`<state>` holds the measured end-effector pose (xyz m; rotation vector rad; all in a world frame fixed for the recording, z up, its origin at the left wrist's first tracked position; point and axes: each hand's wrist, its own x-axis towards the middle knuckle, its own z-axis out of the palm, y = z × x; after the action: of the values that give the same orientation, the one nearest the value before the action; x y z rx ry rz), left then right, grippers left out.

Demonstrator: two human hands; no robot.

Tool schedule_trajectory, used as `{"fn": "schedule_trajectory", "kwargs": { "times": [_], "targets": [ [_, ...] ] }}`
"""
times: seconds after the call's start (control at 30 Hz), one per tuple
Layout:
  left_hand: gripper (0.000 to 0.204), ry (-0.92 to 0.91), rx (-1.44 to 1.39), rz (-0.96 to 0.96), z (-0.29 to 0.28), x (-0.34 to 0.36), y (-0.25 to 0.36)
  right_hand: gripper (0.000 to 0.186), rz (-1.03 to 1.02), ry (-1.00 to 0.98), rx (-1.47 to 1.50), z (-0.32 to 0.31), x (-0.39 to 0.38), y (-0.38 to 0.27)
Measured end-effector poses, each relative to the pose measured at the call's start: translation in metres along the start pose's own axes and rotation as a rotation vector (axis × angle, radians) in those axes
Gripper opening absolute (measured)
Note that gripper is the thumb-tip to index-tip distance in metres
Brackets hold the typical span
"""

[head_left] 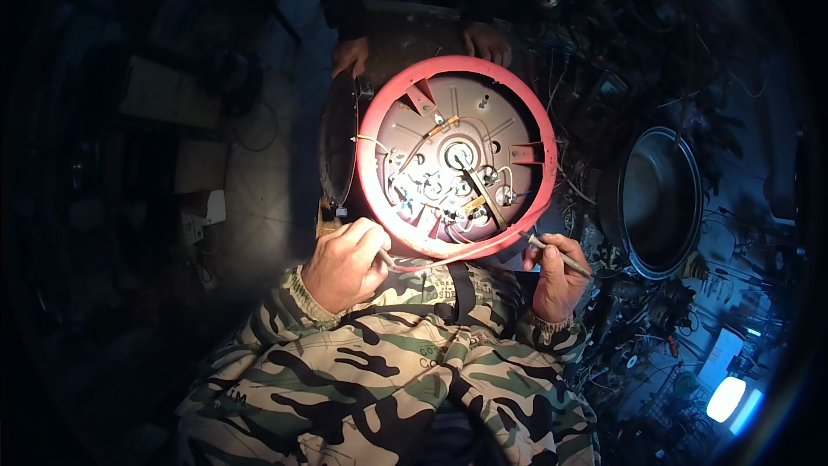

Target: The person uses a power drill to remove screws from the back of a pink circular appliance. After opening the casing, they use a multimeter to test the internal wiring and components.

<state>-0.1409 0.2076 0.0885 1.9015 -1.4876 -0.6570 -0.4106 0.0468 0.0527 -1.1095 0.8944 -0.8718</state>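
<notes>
In front of me is a round red appliance housing (371, 194), its open side showing a metal plate (466, 99) with wires and terminals. My right hand (556, 280) is closed around a slim, pale, pen-like tool (565, 261), whose thin dark end points at the housing's lower right rim. At the lower left rim my left hand (349, 263) is closed, with a short pale rod-like end (385, 256) showing by the fingers; its kind is unclear. A narrow metal strip (487, 198) runs from the plate's middle to the rim.
Across from me, another person's hands (349, 56) are near the housing; one touches the edge of a dark round panel (338, 142). A large metal pot (660, 203) stands at right. A bright lamp (726, 399) glows at lower right, beside cluttered cables and parts.
</notes>
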Motion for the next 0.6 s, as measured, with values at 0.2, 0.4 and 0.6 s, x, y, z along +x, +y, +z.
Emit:
{"fn": "schedule_trajectory", "kwargs": {
  "times": [0.2,0.4,0.6],
  "targets": [
    [0.008,0.231,-0.572,-0.189,0.003,0.033,-0.021,0.016,-0.247,-0.023,-0.369,0.026,0.029,0.012],
    [0.014,0.375,-0.689,-0.195,0.044,0.061,-0.075,0.012,-0.248,0.025,-0.418,0.036,0.057,0.052],
    [0.01,0.475,-0.503,-0.239,0.049,0.058,-0.074,0.011,-0.239,0.104,-0.48,0.04,0.06,0.057]
  ]
}}
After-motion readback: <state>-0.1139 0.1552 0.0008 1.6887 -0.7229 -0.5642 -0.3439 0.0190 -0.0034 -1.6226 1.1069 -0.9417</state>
